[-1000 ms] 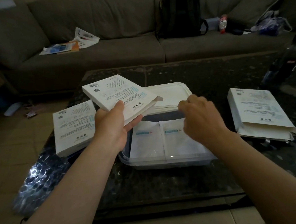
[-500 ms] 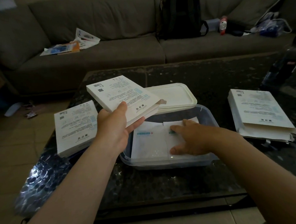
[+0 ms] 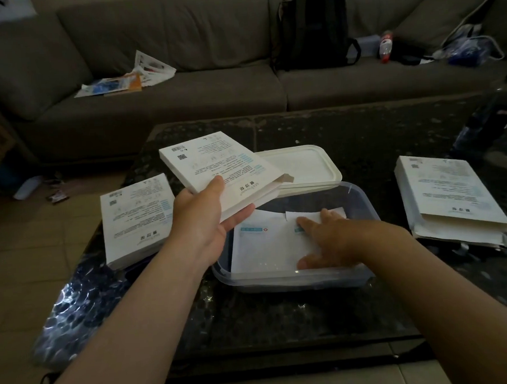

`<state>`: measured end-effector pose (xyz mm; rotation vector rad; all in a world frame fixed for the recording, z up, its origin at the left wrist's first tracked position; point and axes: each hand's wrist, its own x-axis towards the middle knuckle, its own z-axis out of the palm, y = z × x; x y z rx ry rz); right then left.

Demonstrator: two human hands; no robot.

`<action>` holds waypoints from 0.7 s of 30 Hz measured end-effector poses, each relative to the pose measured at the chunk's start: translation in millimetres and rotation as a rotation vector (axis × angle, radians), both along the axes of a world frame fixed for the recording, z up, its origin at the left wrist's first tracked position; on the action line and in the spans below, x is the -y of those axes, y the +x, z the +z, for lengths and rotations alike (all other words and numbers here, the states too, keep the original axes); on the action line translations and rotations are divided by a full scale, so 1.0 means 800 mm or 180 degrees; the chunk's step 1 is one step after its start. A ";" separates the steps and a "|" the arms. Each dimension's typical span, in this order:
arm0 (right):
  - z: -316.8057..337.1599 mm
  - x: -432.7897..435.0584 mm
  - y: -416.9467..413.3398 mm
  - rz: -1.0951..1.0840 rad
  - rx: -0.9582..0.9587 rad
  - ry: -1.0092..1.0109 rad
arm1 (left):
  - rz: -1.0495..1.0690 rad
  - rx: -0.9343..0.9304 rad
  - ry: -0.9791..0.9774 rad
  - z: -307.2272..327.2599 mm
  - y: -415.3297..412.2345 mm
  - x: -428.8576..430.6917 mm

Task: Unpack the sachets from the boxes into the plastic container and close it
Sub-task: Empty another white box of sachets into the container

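A clear plastic container (image 3: pixel 362 203) sits mid-table with white sachets (image 3: pixel 261 244) lying flat inside. My right hand (image 3: pixel 326 237) lies flat on the right-hand sachets, fingers spread and straight. My left hand (image 3: pixel 200 221) grips a white box (image 3: pixel 218 170) by its near edge and holds it tilted above the container's left rim, its open end toward the right. The container's white lid (image 3: pixel 304 165) lies just behind the container. Another white box (image 3: pixel 135 217) lies on the table at the left. Opened boxes (image 3: pixel 448 200) are stacked at the right.
The dark stone table (image 3: pixel 283 311) ends close to me. A grey sofa (image 3: pixel 181 98) stands behind it, with papers (image 3: pixel 121 81), a black backpack (image 3: pixel 313 28), a bottle (image 3: pixel 385 45) and a plastic bag (image 3: pixel 472 45) on it. A dark object (image 3: pixel 491 118) stands at the table's far right.
My right hand has dropped from above the container's far edge down onto the sachets and now lies flat on them. The box in my left hand has shifted slightly to the right.
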<state>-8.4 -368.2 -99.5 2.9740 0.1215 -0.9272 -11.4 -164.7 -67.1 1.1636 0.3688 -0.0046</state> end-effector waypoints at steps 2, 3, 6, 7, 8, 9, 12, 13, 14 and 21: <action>0.006 -0.002 -0.007 -0.0023 0.0189 0.0067 | -0.0052 0.0001 -0.0057 0.002 -0.001 -0.001; 0.010 -0.004 -0.012 -0.0004 0.0443 0.0091 | -0.0068 -0.0008 -0.0115 0.003 -0.001 -0.002; 0.024 -0.016 -0.023 0.0036 0.1816 0.0658 | -0.0052 -0.0047 -0.0361 0.007 -0.001 -0.002; 0.030 -0.022 -0.026 -0.0034 0.2263 0.1018 | -0.0048 -0.0053 -0.0427 0.008 -0.001 -0.003; 0.035 -0.028 -0.029 -0.0101 0.2591 0.1332 | -0.0054 -0.0049 -0.0470 0.008 -0.001 -0.003; 0.039 -0.034 -0.032 -0.0136 0.2755 0.1546 | -0.0065 -0.0038 -0.0491 0.007 -0.001 -0.002; 0.037 -0.046 -0.035 -0.0064 0.2755 0.1719 | -0.0133 0.0009 -0.0500 0.006 -0.004 0.000; 0.034 -0.046 -0.034 -0.0058 0.2707 0.1680 | -0.0174 0.0031 -0.0489 0.006 -0.005 0.001; 0.030 -0.046 -0.033 -0.0052 0.2660 0.1611 | -0.0217 0.0052 -0.0475 0.006 -0.006 0.001; 0.015 -0.048 -0.027 0.0143 0.2424 0.1160 | -0.0619 0.0151 -0.0076 0.008 -0.008 0.006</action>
